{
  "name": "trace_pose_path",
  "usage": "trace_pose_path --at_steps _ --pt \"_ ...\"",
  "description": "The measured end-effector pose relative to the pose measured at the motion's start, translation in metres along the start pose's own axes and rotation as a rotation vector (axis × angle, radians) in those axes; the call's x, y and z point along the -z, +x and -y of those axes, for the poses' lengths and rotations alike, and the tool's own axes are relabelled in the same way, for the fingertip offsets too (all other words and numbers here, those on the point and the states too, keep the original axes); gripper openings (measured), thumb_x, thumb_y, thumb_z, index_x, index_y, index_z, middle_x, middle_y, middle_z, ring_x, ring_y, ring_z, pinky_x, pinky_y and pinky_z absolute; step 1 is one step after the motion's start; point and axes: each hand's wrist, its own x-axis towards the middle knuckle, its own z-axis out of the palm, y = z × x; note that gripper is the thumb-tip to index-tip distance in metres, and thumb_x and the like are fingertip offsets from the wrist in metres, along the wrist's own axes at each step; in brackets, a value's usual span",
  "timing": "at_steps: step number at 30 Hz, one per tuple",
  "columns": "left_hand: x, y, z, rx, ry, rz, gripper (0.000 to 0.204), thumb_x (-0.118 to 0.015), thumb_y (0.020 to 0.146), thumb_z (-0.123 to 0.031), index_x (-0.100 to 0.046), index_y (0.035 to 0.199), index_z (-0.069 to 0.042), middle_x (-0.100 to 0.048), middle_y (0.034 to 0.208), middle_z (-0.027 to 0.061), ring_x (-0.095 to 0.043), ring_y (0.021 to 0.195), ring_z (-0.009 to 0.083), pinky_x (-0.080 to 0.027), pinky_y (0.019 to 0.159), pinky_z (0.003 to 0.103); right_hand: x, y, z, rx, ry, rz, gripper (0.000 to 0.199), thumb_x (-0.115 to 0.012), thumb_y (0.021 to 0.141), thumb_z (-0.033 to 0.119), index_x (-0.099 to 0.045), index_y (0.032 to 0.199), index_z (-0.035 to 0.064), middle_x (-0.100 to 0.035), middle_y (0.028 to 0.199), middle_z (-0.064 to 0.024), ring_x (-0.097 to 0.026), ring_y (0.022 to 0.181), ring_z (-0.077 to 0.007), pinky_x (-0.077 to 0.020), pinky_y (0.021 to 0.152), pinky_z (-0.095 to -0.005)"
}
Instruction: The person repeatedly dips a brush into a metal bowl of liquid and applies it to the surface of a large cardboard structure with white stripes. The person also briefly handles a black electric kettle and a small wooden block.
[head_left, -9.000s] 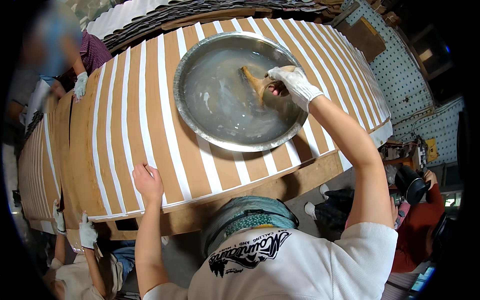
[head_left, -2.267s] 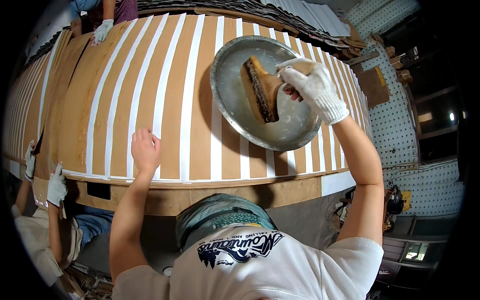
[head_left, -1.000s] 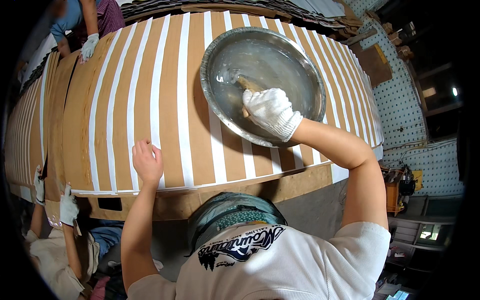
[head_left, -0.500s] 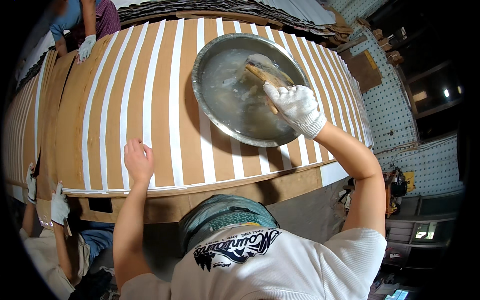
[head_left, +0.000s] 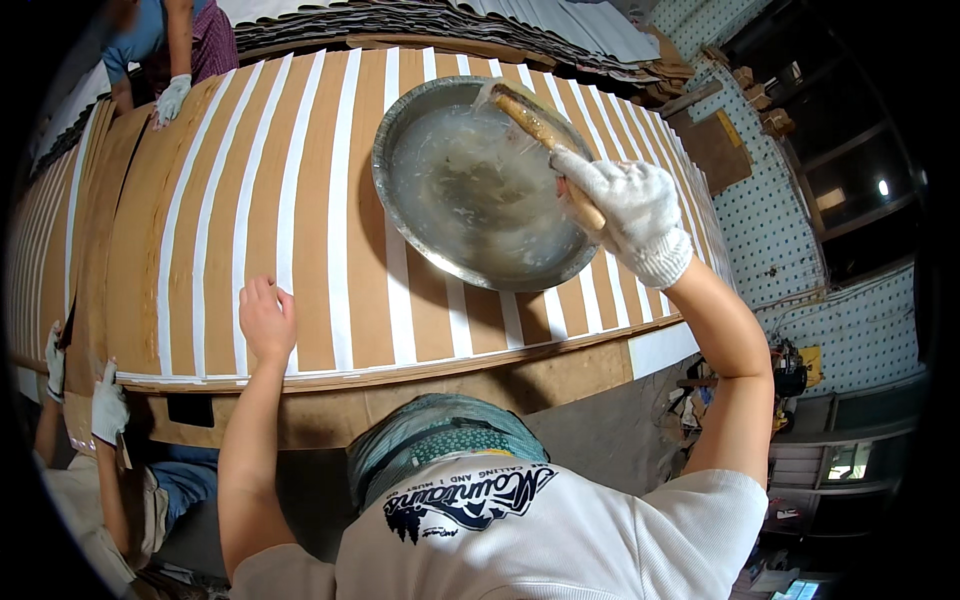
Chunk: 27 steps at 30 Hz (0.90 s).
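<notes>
My gloved right hand [head_left: 632,205] is closed round the pale wooden handle of a wide brush [head_left: 535,122]. The brush is tilted over a round metal basin [head_left: 385,190], its wet head near the far rim and partly blurred. Cloudy whitish liquid [head_left: 470,200] with pale lumps fills the basin, which stands on brown sheets [head_left: 318,200] whose overlapped edges show as white stripes. My bare left hand [head_left: 267,320] rests on these sheets near the front edge, left of the basin. Its fingers lie together with the thumb slightly apart, holding nothing.
At the far left, a person's gloved hand [head_left: 173,99] touches the sheets. Another person's gloved hands [head_left: 110,405] are at the near left corner. Piled dark-edged sheets [head_left: 420,28] lie behind the table. A dotted wall [head_left: 770,220] stands to the right.
My right hand has lifted the brush from the liquid, moving it up and right. My left hand stays in place on the sheets.
</notes>
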Motion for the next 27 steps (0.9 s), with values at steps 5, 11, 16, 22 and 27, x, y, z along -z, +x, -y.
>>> trace_pose_path --at_steps 5,11,16,22,27 --pt "-0.005 -0.001 0.002 0.001 0.007 0.001 0.017 -0.059 0.086 -0.008 -0.057 0.101 -0.001 -0.061 0.103 0.0139 -0.057 0.094 0.0342 -0.048 0.082 0.045 -0.014 0.015 -0.027 0.050 0.506 -0.465 0.032 -0.074 0.090 0.026 -0.068 0.119 0.0130 -0.076 0.088 -0.0055 -0.071 0.068 -0.0171 -0.0554 0.059 -0.0301" --pt "-0.001 0.000 0.000 0.031 -0.008 0.021 0.018 -0.059 0.085 -0.008 -0.056 0.101 -0.001 -0.060 0.101 0.0144 -0.057 0.094 0.0347 -0.048 0.081 0.046 -0.030 0.024 -0.023 -0.457 0.904 -0.234 0.031 -0.074 0.091 0.030 -0.074 0.115 0.0095 -0.076 0.083 -0.0053 -0.070 0.068 -0.0131 -0.0563 0.063 -0.0266" --pt "-0.004 0.000 0.002 0.006 -0.025 0.009 0.018 -0.059 0.085 -0.008 -0.056 0.102 -0.002 -0.059 0.100 0.0141 -0.057 0.095 0.0345 -0.048 0.081 0.046 -0.034 0.026 -0.027 -0.848 1.398 -0.322 0.027 -0.070 0.093 0.024 -0.075 0.109 0.0028 -0.073 0.073 -0.0056 -0.065 0.059 -0.0098 -0.0524 0.054 -0.0254" --pt "-0.001 -0.001 -0.001 0.023 -0.015 0.007 0.018 -0.059 0.085 -0.008 -0.056 0.102 -0.002 -0.060 0.100 0.0136 -0.057 0.095 0.0343 -0.047 0.081 0.046 -0.049 0.030 -0.049 -0.881 1.454 -0.276 0.022 -0.067 0.095 0.020 -0.074 0.105 0.0018 -0.071 0.074 -0.0060 -0.064 0.058 -0.0101 -0.0498 0.053 -0.0239" --pt "-0.001 0.000 -0.001 0.035 -0.017 0.031 0.019 -0.060 0.085 -0.008 -0.056 0.103 -0.001 -0.059 0.100 0.0137 -0.056 0.094 0.0346 -0.047 0.080 0.046 -0.064 0.060 -0.049 -0.473 1.029 -0.062 0.023 -0.071 0.092 0.022 -0.076 0.112 0.0129 -0.075 0.089 -0.0077 -0.068 0.071 -0.0133 -0.0562 0.068 -0.0273"
